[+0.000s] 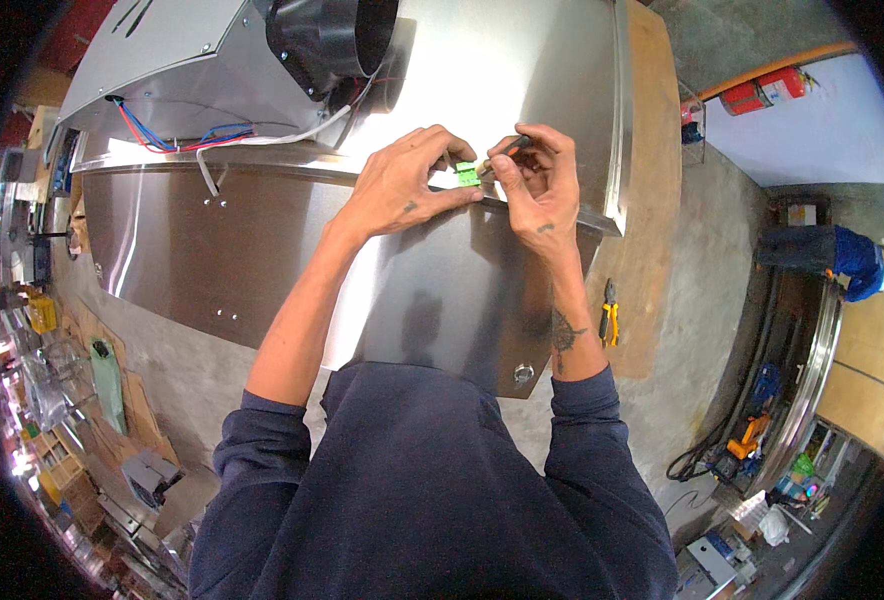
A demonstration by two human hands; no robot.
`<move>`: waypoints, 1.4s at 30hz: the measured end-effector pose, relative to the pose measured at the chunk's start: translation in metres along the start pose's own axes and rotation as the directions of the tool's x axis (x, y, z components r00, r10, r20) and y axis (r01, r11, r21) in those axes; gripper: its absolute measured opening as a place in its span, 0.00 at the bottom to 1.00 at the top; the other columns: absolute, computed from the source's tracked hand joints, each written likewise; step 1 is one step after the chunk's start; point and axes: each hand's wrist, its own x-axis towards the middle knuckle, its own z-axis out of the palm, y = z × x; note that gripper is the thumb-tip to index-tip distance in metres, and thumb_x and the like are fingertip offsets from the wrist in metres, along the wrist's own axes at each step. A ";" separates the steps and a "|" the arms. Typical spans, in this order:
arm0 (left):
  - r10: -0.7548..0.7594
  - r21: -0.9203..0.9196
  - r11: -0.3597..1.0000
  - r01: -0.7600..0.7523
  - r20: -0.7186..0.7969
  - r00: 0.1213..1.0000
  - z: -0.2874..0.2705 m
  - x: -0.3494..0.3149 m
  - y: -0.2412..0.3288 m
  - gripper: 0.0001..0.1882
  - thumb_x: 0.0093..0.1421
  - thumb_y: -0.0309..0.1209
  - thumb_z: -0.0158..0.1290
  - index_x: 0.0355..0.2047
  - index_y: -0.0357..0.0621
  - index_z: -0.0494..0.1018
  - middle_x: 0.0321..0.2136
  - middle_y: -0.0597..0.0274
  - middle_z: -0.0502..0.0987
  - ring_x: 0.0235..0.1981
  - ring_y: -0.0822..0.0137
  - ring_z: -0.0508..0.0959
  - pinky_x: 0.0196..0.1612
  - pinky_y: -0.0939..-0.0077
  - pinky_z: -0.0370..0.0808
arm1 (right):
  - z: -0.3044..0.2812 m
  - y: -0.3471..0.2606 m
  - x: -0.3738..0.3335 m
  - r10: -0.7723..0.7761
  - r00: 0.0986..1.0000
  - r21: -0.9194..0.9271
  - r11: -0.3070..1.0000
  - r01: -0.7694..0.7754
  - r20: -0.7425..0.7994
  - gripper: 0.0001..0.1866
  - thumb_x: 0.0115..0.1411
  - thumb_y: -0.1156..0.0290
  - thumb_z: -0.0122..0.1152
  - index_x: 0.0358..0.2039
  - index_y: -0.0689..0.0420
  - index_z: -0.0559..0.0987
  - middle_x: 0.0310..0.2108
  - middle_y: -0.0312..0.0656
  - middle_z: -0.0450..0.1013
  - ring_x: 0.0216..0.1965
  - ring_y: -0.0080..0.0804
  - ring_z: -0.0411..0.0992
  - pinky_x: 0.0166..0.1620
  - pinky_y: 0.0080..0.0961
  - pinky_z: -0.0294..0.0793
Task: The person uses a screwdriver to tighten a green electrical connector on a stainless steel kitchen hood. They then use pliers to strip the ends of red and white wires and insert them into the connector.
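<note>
My left hand (400, 182) pinches a small bright green connector block (468, 174) between thumb and fingers, just above the near edge of a shiny sheet-metal housing (442, 95). Closed around a small black-and-orange screwdriver (513, 146), my right hand (540, 190) brings its tip to the right side of the block. Whether the tip sits inside the block cannot be made out. Red and blue wires (162, 140) and a grey cable (307, 133) run from a metal box (167, 75) with a black round duct (334, 45) on the housing's left.
Yellow-handled pliers (611, 312) lie on a wooden board (647, 200) to the right. A brown metal panel (202, 235) drops along the housing's front. Another person (852, 262) is at the far right, near a fire extinguisher (762, 92). Shelves and boxes crowd the left.
</note>
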 end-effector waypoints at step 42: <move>0.028 -0.027 0.999 -0.029 -0.025 0.999 0.000 -0.002 -0.003 0.21 0.56 0.43 0.73 0.41 0.43 0.80 0.39 0.56 0.82 0.43 0.53 0.83 0.46 0.60 0.78 | 0.015 -0.026 -0.004 -0.170 0.984 -0.495 0.852 0.172 0.049 0.21 0.69 0.75 0.69 0.61 0.55 0.77 0.38 0.46 0.81 0.38 0.33 0.83 0.41 0.34 0.85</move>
